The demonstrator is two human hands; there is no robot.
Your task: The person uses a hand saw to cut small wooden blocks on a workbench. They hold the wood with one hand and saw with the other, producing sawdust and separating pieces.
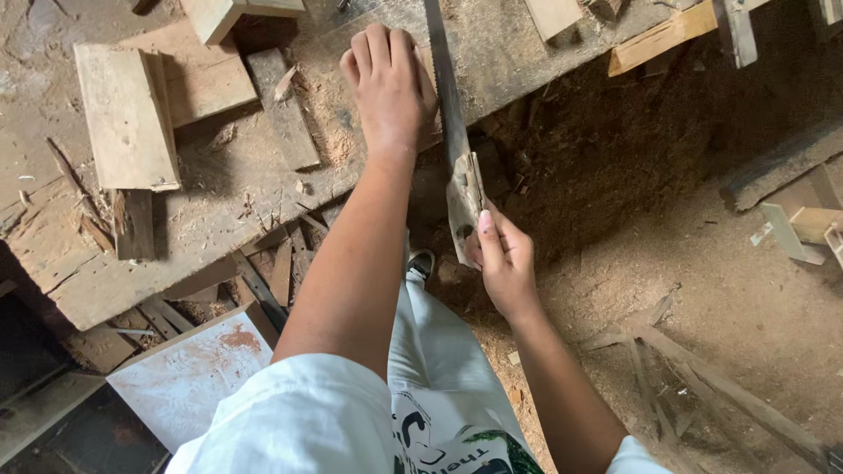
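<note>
Saw (452,132) runs just right of the left hand (389,83), its worn wooden handle clamped in the right hand's (502,263) fist below the bench edge. Left hand lies flat, fingers together, pressing a piece of wood on the workbench (219,211). Left of it sit loose boards (127,114) and sawdust.

The person's left hand (389,81) lies flat, palm down, on a small piece of wood (428,96) at the edge of a dusty workbench (202,219), just left of the saw blade (445,88). The right hand (502,259) grips the worn wooden saw handle (463,204) nearer the body, off the bench edge. Offcut boards (127,114) lie on the bench to the left, and sawdust (755,290) covers the ground on the right.
</note>
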